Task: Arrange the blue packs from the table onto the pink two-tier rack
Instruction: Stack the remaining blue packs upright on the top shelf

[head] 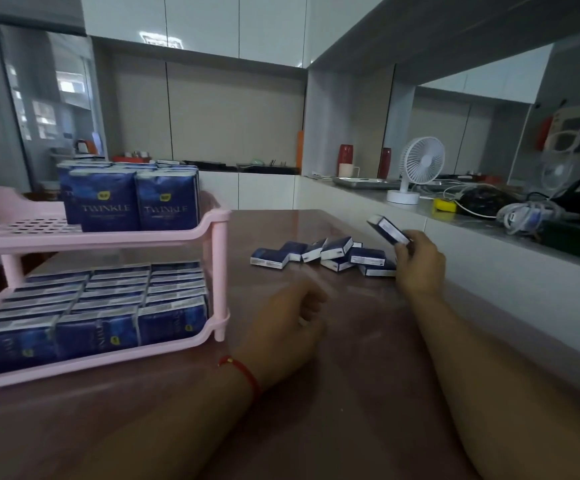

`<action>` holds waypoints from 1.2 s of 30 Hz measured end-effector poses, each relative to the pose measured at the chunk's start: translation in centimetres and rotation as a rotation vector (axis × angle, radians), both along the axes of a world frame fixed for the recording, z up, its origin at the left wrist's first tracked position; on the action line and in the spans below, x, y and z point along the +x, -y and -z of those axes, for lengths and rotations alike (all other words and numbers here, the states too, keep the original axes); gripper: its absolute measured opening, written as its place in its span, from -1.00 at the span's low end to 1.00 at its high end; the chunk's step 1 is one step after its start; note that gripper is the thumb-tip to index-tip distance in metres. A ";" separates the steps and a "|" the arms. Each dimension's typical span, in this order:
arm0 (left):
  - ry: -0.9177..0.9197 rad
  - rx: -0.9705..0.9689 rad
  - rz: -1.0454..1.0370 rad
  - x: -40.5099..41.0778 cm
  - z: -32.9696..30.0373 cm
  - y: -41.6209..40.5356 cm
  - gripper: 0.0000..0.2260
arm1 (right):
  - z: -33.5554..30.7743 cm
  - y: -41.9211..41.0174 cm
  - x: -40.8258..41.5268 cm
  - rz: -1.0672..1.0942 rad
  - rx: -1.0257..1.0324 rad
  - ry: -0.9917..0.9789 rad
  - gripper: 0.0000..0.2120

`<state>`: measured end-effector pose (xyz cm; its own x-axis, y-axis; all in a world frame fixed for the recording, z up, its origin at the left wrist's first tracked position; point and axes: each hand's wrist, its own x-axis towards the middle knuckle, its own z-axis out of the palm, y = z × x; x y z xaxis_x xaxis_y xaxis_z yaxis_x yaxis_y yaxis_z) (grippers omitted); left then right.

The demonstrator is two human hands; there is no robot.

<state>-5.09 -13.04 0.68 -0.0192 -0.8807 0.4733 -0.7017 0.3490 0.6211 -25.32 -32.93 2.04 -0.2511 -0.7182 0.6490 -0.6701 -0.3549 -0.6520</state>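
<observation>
From the head camera, the pink rack (217, 216) stands on the left part of the brown table (350, 375), close to its left edge. Its lower shelf is packed tight with blue packs (108, 306) standing in rows. On the upper shelf, more blue packs stand upright in a block (132, 202) at the right end, while the left end of that shelf shows its bare perforated floor.

Toward the far right of the table lies a loose pile of packs (323, 256), tumbled against and over each other. Just beside the pile's right end, the right hand (418, 261) is raised off the table and pinches one pack (387, 230) between thumb and fingers, the pack tilted with its far end up.

The left hand (288, 327) hovers over the middle of the table, between the rack's near right post and the pile. It is blurred; its fingers look loosely curled and hold nothing. A red cord (243, 374) circles that wrist.

Beyond the right edge of the table runs a pale counter (489, 271) carrying a white fan (416, 168) and a tangle of cables (524, 213).
</observation>
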 end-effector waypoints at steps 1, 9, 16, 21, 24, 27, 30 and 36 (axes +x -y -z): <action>-0.129 0.030 0.014 0.1 -0.1 0.0 -0.83 | -0.5 -0.6 0.2 -0.163 -0.014 0.032 -0.76; -1.126 0.357 0.201 0.7 -1.8 -0.3 -0.56 | -4.5 -7.4 4.1 -1.071 0.382 -0.205 -0.67; -1.104 0.310 0.208 1.0 -0.6 -0.3 -0.64 | -2.1 -3.6 1.9 -0.593 0.246 -0.144 -0.70; -1.063 0.315 0.210 0.9 -0.6 -0.2 -0.68 | 1.3 0.8 -2.3 -0.041 0.454 -0.392 -0.50; -1.034 0.294 0.197 0.9 -0.3 0.0 -0.64 | 1.9 1.7 -1.7 0.043 0.516 -0.462 -0.57; -0.978 0.281 0.195 1.1 0.0 0.1 -0.59 | 1.9 1.4 -1.2 0.227 0.516 -0.421 -0.65; -0.984 0.269 0.203 1.1 0.1 0.1 -0.57 | 1.0 0.6 -1.6 0.237 0.453 -0.202 -0.52; -1.067 0.307 0.203 0.9 -0.5 0.0 -0.62 | -4.0 -4.2 0.9 -0.721 0.339 0.347 -0.52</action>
